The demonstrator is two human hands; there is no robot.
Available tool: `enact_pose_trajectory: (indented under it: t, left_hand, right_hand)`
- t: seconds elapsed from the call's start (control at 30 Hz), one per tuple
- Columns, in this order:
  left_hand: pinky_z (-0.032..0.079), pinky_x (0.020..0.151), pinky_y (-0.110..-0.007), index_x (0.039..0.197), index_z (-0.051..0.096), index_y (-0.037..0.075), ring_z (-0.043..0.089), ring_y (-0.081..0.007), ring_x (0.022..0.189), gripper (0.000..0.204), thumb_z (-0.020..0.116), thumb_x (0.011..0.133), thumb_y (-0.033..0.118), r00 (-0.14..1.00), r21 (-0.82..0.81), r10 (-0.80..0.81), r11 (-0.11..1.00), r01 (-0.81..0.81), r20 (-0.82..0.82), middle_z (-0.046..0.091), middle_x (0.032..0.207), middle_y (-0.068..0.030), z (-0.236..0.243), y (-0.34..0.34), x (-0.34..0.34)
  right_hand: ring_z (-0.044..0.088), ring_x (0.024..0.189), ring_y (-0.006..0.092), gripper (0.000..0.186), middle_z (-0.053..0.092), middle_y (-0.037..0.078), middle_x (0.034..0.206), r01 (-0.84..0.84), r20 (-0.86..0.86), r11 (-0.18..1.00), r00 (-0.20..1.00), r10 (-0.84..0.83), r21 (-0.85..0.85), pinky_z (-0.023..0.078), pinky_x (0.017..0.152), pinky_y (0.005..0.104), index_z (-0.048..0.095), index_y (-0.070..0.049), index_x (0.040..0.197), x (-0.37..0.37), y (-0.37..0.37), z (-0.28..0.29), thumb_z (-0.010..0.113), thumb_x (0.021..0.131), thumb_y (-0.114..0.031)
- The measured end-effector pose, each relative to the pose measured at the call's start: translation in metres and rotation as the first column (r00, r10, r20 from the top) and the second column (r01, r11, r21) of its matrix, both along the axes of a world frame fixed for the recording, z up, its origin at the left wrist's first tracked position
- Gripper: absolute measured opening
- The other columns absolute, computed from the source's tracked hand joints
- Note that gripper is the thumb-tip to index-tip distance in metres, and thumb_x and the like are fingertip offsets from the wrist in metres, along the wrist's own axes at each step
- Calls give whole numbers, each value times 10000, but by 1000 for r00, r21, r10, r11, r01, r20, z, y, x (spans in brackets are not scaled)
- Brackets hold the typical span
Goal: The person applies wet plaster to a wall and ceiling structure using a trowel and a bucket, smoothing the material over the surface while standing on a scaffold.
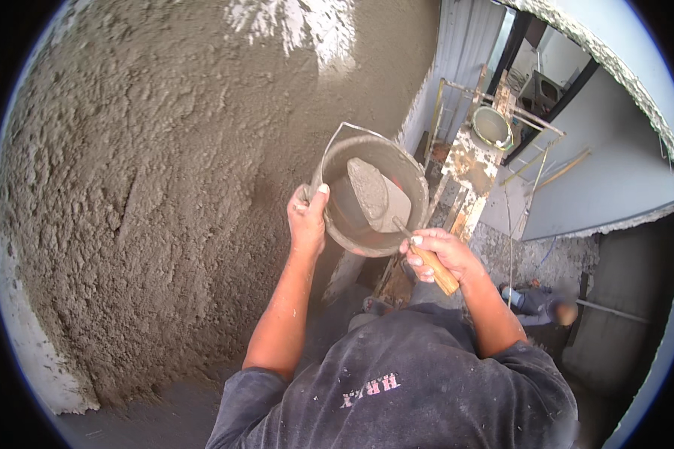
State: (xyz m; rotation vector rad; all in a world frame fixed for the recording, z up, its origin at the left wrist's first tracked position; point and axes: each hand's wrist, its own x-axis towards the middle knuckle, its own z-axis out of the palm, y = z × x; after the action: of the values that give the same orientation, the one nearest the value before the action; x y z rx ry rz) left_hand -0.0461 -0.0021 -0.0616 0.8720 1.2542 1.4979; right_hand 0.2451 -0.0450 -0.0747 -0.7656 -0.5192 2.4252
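Note:
My left hand [308, 217] is closed on the left rim of a mortar-smeared bucket [342, 228], whose wire handle [354, 126] stands up over the far side. In my right hand [443, 259] is a trowel [398, 206], gripped by its wooden handle. The trowel's blade lies over the bucket's opening and carries a lump of wet grey mortar [369, 188]. Little shows in the bottom of the bucket, since the blade covers part of it.
Rough wet mortar coats the wall [150, 172] on my left, with a white patch [307, 26] at its top. Splattered planks [472, 168] and a metal frame [528, 120] stand ahead right, bearing a second bucket [491, 126]. Another person [539, 305] is far below at right.

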Motion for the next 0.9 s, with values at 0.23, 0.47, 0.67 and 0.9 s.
enact_pose_trajectory:
  t: [0.23, 0.47, 0.67, 0.9]
  left_hand:
    - [528, 599, -293, 971, 646, 47, 656, -137, 694, 151, 752, 974, 154, 959, -234, 211, 958, -165, 187, 707, 919, -69, -72, -86, -27]
    - [399, 436, -297, 1013, 602, 40, 558, -156, 520, 185, 757, 956, 123, 916, -417, 384, 856, -305, 118, 665, 835, -73, -112, -184, -56]
    - [423, 449, -304, 991, 561, 58, 578, -159, 558, 253, 793, 926, 137, 889, -468, 451, 803, -369, 74, 641, 817, -56, -94, -216, -53]
    - [425, 452, -302, 970, 562, 75, 579, -159, 557, 244, 795, 924, 133, 857, -452, 506, 790, -414, 101, 654, 825, -56, -86, -234, -55]
  right_hand:
    - [563, 569, 193, 279, 608, 107, 817, 100, -18, 991, 995, -99, 94, 487, 496, 352, 627, 41, 1147, -30, -6, 38, 599, 1035, -213]
    - [617, 673, 181, 304, 628, 100, 917, 740, -500, 518, 672, -546, 429, 544, 583, 342, 544, 32, 1295, -98, 19, 194, 583, 1039, -128]
    - [610, 712, 139, 304, 619, 76, 940, 850, -758, -359, 69, -649, 385, 518, 626, 270, 532, 31, 1320, -136, 57, 299, 619, 1034, -26]
    - [680, 861, 255, 315, 678, 168, 975, 459, -381, -231, 266, -886, 858, 567, 740, 400, 572, 49, 1294, -247, 93, 282, 627, 1013, -82]
